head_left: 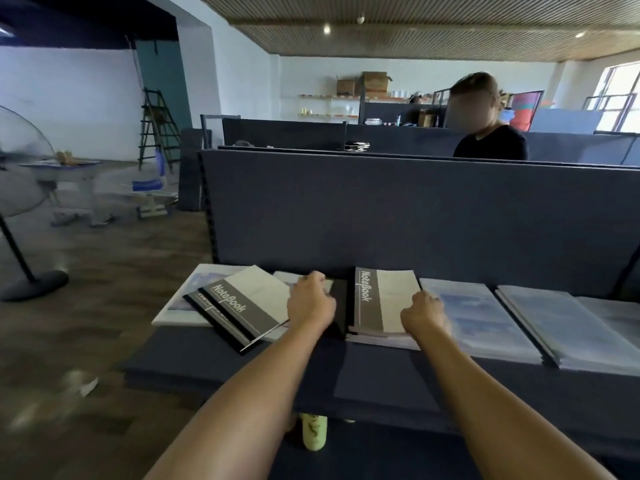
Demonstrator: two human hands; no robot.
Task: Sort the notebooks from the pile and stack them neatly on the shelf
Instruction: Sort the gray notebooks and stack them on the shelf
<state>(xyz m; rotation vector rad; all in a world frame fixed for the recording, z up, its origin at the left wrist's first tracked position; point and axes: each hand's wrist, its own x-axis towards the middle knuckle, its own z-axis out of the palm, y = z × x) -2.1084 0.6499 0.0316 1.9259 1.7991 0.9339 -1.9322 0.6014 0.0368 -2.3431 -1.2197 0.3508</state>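
Note:
A dark blue shelf [263, 362] carries the notebooks. At its left lies a loose pile [242, 303]: two grey-and-white "NoteBook" covers lie askew on pale blue ones. In the middle is a squared stack topped by a grey-and-white notebook [384, 299]. My left hand [311, 303], fingers curled, sits on the black spine edge [341, 306] between pile and stack; whether it grips is hidden. My right hand [424, 315], fingers curled, rests at the stack's right edge. Two stacks of pale blue notebooks [485, 320] [568, 327] lie to the right.
A tall blue partition [381, 216] rises right behind the shelf. A person in black sits beyond it at the right. A standing fan [20, 174] is on the floor at the left, a ladder [156, 123] further back. A green bottle [314, 432] stands below the shelf edge.

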